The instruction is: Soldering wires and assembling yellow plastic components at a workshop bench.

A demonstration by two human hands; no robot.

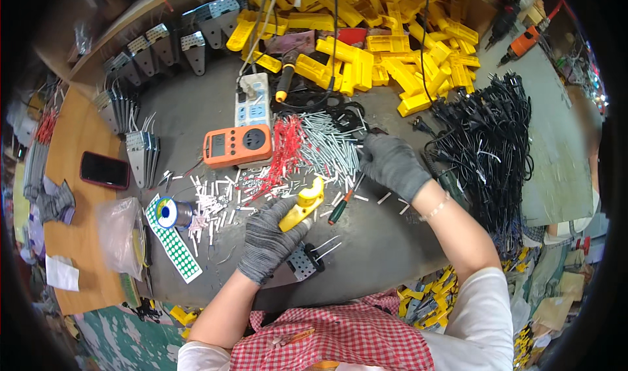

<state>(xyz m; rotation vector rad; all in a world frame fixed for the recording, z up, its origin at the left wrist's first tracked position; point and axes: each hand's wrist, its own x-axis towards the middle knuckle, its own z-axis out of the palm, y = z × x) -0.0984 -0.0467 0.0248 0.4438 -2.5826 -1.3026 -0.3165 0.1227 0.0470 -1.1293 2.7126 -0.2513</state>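
Note:
My left hand (265, 240), in a grey knit glove, is closed around a yellow plastic handle piece (306, 204) with a curved notch at its top. Beneath that hand lies a perforated metal plate (302, 264) with two white wires. At the right end of a pile of long silver screws (327, 142), my gloved right hand (394, 165) reaches down with fingers curled together. What its fingertips grip, if anything, is hidden. Black cable parts (350, 116) lie just beyond them. A screwdriver (338, 211) with a green handle rests between my hands.
Red wire pieces (282, 148) and small white sleeves (209, 201) litter the middle. An orange meter (237, 144) and power strip (253, 103) stand left. Yellow housings (392, 44) heap up behind; black plug cords (487, 148) bundle right. A phone (104, 170) lies far left.

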